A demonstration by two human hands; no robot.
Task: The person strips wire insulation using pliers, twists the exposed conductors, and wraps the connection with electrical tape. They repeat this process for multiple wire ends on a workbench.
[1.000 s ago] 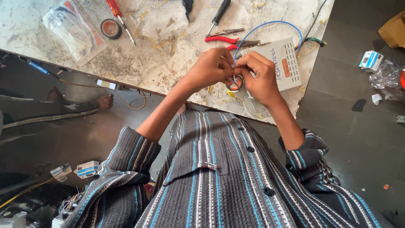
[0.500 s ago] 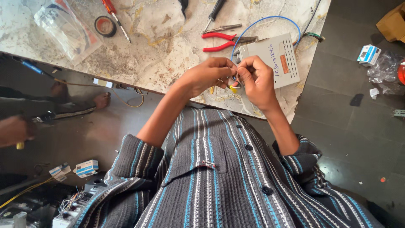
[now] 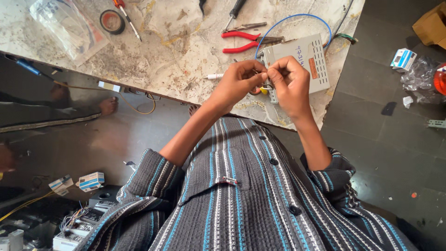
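Both hands meet at the desk [image 3: 176, 60] edge: the left hand [image 3: 237, 83] and right hand [image 3: 290, 83] pinch a thin wire end [image 3: 263, 74] just over the grey box [image 3: 302, 62]. I reckon the wire could slip from so small a grip. An orange label [image 3: 313, 68] sits on the box; a blue-and-white carton [image 3: 403, 59] lies on the floor, a clear bag [image 3: 65, 28] on the desk's far-left corner

Red pliers [image 3: 241, 41], black tape roll [image 3: 112, 22], plastic bag [image 3: 67, 28] on worktable [image 3: 176, 65]; small boxes [image 3: 79, 182] on floor.
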